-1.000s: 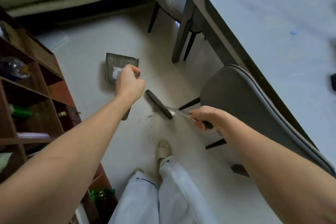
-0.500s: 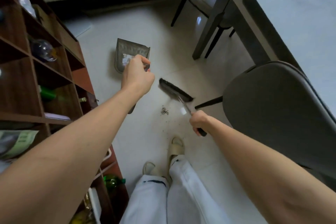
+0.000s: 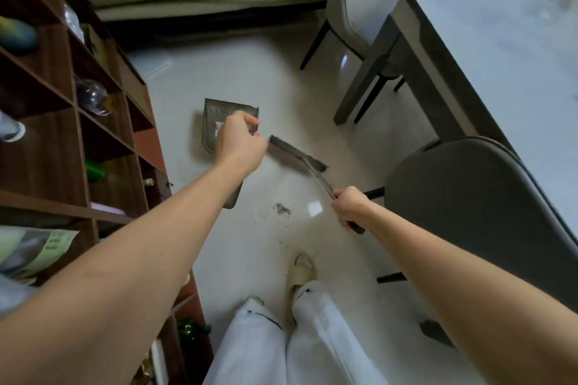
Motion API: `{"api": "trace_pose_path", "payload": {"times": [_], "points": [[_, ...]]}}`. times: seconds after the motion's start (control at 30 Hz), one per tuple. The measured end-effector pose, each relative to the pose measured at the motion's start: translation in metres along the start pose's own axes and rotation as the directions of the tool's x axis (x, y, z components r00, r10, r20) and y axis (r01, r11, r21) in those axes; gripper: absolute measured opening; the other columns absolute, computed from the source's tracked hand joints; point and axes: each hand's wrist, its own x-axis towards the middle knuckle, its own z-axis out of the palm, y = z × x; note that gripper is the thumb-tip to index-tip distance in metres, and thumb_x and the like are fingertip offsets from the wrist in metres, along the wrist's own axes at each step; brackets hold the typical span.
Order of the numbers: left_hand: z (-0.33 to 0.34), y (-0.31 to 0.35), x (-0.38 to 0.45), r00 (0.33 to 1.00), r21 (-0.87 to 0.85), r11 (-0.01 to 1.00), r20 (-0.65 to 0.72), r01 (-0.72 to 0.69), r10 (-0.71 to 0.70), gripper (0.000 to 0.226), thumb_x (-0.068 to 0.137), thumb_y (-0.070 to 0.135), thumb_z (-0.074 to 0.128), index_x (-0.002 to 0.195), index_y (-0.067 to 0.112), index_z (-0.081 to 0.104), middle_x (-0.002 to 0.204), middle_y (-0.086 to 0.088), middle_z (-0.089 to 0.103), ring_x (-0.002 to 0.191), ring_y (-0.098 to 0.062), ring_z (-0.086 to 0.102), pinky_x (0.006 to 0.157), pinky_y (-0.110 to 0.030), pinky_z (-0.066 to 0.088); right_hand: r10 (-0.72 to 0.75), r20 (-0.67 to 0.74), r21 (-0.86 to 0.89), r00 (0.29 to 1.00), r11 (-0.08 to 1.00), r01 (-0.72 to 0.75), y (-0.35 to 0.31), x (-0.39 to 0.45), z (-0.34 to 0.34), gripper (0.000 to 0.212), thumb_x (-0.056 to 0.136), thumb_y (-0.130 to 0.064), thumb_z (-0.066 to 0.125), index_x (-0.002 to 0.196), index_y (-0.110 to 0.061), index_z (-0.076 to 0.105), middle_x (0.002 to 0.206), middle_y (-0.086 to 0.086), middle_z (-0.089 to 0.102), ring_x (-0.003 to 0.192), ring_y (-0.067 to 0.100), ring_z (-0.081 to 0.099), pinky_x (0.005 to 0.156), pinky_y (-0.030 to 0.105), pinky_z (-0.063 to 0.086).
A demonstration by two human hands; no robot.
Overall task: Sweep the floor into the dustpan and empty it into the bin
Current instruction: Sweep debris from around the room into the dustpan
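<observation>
The left hand [image 3: 239, 142] curls its fingers round the handle of a grey dustpan [image 3: 215, 117], whose pan lies on the pale tiled floor [image 3: 250, 78] just beyond that hand, beside the wooden shelf unit [image 3: 53, 141] on the left. The right hand [image 3: 350, 206] grips the black handle of a broom [image 3: 298, 155]; its dark bristle head sits just right of the left hand. A small dust pile [image 3: 283, 209] lies nearer, between the two hands. A grey chair [image 3: 469, 197] stands right.

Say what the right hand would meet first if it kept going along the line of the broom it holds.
Probably the left hand. The right hand grips the broom, whose head points up-left and ends close beside the left hand, with the dustpan just past it. Their heights can't be judged from one view.
</observation>
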Motion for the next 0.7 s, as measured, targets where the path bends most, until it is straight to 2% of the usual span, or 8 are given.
{"api": "trace_pose_path", "payload": {"times": [0.1,0.2,0.27,0.4,0.47,0.53,0.6,0.7], "points": [[0.004,-0.015,0.003,1.0,0.031,0.999,0.018,-0.015,0.014,0.024,0.092,0.005,0.051,0.112,0.013,0.06,0.095,0.003,0.054,0.09,-0.017,0.052,0.074,-0.023,0.04,-0.027,0.009,0.035,1.0,0.999,0.027,-0.015,0.026,0.009,0.018,0.095,-0.001,0.038,0.09,-0.005,0.055,0.065,0.009,0.047,0.049,0.019,0.046,0.042,0.027,0.041],[0.012,-0.027,0.005,0.998,0.045,0.999,0.049,-0.028,0.026,0.023,0.092,0.005,0.052,0.111,0.014,0.059,0.093,0.004,0.054,0.087,-0.017,0.052,0.071,-0.024,0.038,-0.012,0.098,0.072,0.995,0.997,0.004,-0.004,0.031,0.031,0.033,0.096,-0.003,0.04,0.126,0.003,0.052,0.068,0.005,0.044,0.055,0.016,0.043,0.052,0.026,0.041],[0.015,-0.033,0.007,0.998,0.052,0.998,0.068,-0.023,0.019,0.024,0.091,0.005,0.052,0.111,0.016,0.058,0.095,0.004,0.055,0.088,-0.017,0.053,0.072,-0.025,0.04,0.073,0.182,0.066,0.981,0.994,-0.087,0.009,0.023,0.041,0.037,0.097,-0.005,0.04,0.131,0.004,0.049,0.068,0.008,0.049,0.052,0.016,0.045,0.056,0.027,0.044],[0.02,-0.038,0.014,0.996,0.004,1.0,0.091,0.001,-0.001,0.024,0.09,0.004,0.051,0.109,0.016,0.057,0.109,0.002,0.064,0.097,-0.017,0.059,0.08,-0.029,0.049,0.211,0.254,0.358,0.944,0.886,-0.294,0.017,0.01,0.013,0.042,0.098,-0.014,0.041,0.139,-0.01,0.045,0.051,0.002,0.036,0.036,0.01,0.028,0.038,0.018,0.025],[0.023,-0.034,0.017,0.997,-0.002,1.0,0.081,0.01,-0.01,0.026,0.09,0.004,0.051,0.112,0.014,0.058,0.103,-0.001,0.062,0.092,-0.019,0.056,0.074,-0.026,0.044,0.204,0.159,0.415,0.966,0.874,-0.252,0.011,0.006,-0.002,0.038,0.098,-0.012,0.043,0.135,-0.008,0.05,0.051,0.003,0.037,0.029,0.01,0.027,0.035,0.013,0.024],[0.027,-0.028,0.02,0.998,-0.002,1.0,0.057,0.014,-0.014,0.027,0.089,0.004,0.05,0.113,0.014,0.059,0.099,-0.001,0.059,0.091,-0.019,0.054,0.072,-0.026,0.04,0.114,0.006,0.377,0.993,0.92,-0.108,0.004,0.004,0.0,0.03,0.096,-0.007,0.043,0.123,-0.005,0.056,0.058,0.008,0.044,0.031,0.013,0.036,0.031,0.014,0.029],[0.03,-0.024,0.023,0.999,0.008,1.0,0.035,0.027,-0.027,0.027,0.089,0.004,0.05,0.111,0.016,0.059,0.097,0.002,0.057,0.09,-0.019,0.052,0.072,-0.024,0.038,0.045,-0.106,0.325,0.993,0.946,-0.008,-0.006,0.011,0.006,0.037,0.092,-0.003,0.039,0.125,-0.008,0.056,0.068,0.011,0.05,0.04,0.018,0.043,0.033,0.018,0.035],[0.037,-0.023,0.036,0.999,-0.017,0.999,0.035,0.028,-0.028,0.028,0.089,0.003,0.05,0.112,0.015,0.06,0.097,0.003,0.056,0.09,-0.02,0.055,0.073,-0.026,0.043,0.033,-0.214,0.313,0.976,0.949,0.036,-0.028,0.039,0.003,0.052,0.088,0.001,0.037,0.136,-0.016,0.048,0.084,0.014,0.056,0.041,0.02,0.047,0.035,0.021,0.039]]}}
